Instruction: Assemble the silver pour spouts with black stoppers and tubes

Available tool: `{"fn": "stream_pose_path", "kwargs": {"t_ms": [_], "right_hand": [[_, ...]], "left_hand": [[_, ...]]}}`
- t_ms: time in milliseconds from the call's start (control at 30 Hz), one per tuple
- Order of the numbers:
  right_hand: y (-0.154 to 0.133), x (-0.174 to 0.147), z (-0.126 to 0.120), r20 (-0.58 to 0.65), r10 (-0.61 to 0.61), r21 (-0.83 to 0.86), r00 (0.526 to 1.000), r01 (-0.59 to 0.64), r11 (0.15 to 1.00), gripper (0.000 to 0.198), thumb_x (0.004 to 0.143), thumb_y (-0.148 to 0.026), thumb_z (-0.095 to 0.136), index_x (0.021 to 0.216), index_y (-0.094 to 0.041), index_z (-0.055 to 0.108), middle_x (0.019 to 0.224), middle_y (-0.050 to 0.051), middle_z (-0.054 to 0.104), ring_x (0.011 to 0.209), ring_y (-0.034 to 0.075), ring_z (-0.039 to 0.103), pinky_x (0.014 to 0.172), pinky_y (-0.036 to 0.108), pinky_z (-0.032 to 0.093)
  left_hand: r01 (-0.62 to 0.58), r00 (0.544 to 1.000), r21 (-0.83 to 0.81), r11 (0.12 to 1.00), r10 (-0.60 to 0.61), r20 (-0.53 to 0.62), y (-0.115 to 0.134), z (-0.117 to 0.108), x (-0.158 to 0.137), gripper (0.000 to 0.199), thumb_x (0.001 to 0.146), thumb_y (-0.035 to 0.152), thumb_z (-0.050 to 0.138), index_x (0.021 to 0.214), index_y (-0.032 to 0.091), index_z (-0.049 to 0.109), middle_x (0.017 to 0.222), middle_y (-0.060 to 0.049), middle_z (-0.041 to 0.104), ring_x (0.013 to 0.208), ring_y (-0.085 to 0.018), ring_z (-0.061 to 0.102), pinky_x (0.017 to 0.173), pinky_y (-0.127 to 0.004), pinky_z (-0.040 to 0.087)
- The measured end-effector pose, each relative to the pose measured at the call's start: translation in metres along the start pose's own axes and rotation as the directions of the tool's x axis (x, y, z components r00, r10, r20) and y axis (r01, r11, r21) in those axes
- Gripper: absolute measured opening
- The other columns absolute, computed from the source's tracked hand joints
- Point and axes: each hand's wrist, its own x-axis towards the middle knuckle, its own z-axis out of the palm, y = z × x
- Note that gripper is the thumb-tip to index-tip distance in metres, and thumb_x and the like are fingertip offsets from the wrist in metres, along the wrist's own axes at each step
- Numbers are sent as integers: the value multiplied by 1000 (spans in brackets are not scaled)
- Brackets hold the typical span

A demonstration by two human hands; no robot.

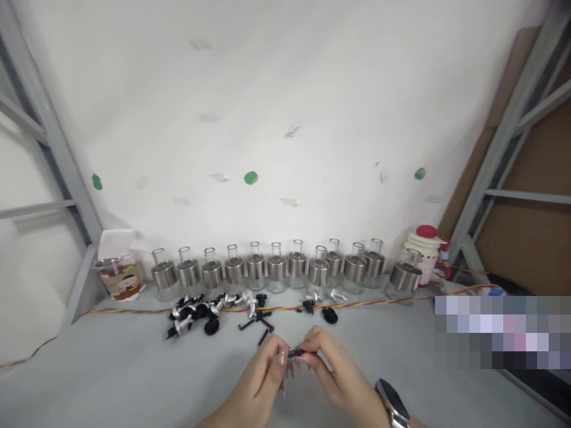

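Note:
Low in the middle of the view, both hands pinch one small black part [294, 353]. My left hand [266, 373] grips its left end between thumb and fingers, and my right hand [329, 367] pinches the right end. The fingers cover much of the part, so its exact kind cannot be made out. Just beyond my left hand lie several thin black bent pieces [266, 323]. A black round cap [330, 315] lies past my right hand. Further left is a pile of silver-and-black pourer-like fittings [196, 309].
Several glass bottles with metal sleeves [276, 268] stand along the white wall. A red-and-yellow twisted wire [375, 303] crosses the table [134, 368]. A cup of brown drink [120, 279] stands left; a cream bottle with a red lid [423, 249] stands right. Grey metal posts flank both sides.

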Motion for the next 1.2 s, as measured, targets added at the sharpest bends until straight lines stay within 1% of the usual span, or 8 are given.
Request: {"fn": "stream_pose_path", "kwargs": {"t_ms": [100,267,467,600,733,900,1067,1200], "right_hand": [[3,1,0,23,-74,-106,997,76,991,12,89,-24,35,84,-22,46,74,1,50,69,14,47,63,26,38],[4,3,-2,62,-68,-179,996,78,981,14,90,-23,34,81,-21,46,72,2,51,68,15,46,62,27,38],[5,3,-2,95,-37,-182,995,54,982,17,90,-22,33,78,-21,45,73,2,52,69,15,47,63,26,38],[4,2,1,56,-16,-143,998,24,989,16,90,-25,34,79,-20,44,73,2,51,69,15,47,64,26,39],[4,1,-1,91,28,-127,995,-16,992,15,90,-25,35,78,-21,44,73,1,51,67,14,47,62,25,39],[5,1,-4,124,13,-174,992,9,985,15,89,-22,35,78,-21,45,74,1,51,69,14,47,63,25,38],[3,1,-6,149,-2,-208,989,33,978,14,88,-21,37,76,-21,44,74,0,52,71,15,47,65,25,38],[0,3,-5,165,60,-185,985,-29,982,13,87,-17,40,75,-21,43,74,0,52,70,14,48,64,23,39]], "left_hand": [[2,1000,26,1000,-1,-23,-4,1,0,34,87,46,25,74,19,41,65,3,37,60,-11,38,59,-23,32],[3,1000,69,998,-3,-8,-4,-2,-1,31,88,43,25,76,19,41,66,4,36,60,-10,37,61,-23,32],[20,1000,125,992,-20,-2,5,-3,-1,30,88,42,27,76,19,41,66,4,35,60,-10,38,61,-22,33],[28,1000,114,993,-27,-17,4,-1,0,29,88,41,28,75,19,41,64,4,36,60,-10,38,60,-22,33],[24,1000,133,991,-24,-8,2,-2,1,28,88,41,27,75,19,41,65,4,36,60,-10,38,60,-21,33],[23,1000,153,988,-24,5,4,-3,0,28,89,40,27,75,19,40,64,4,36,60,-10,38,61,-22,32],[-9,999,186,983,1,45,3,-4,0,29,89,38,24,75,19,40,66,4,37,61,-10,38,62,-22,32],[-51,998,243,969,41,45,4,-7,2,31,90,37,24,71,19,42,68,2,39,66,-11,40,66,-23,33]]}}
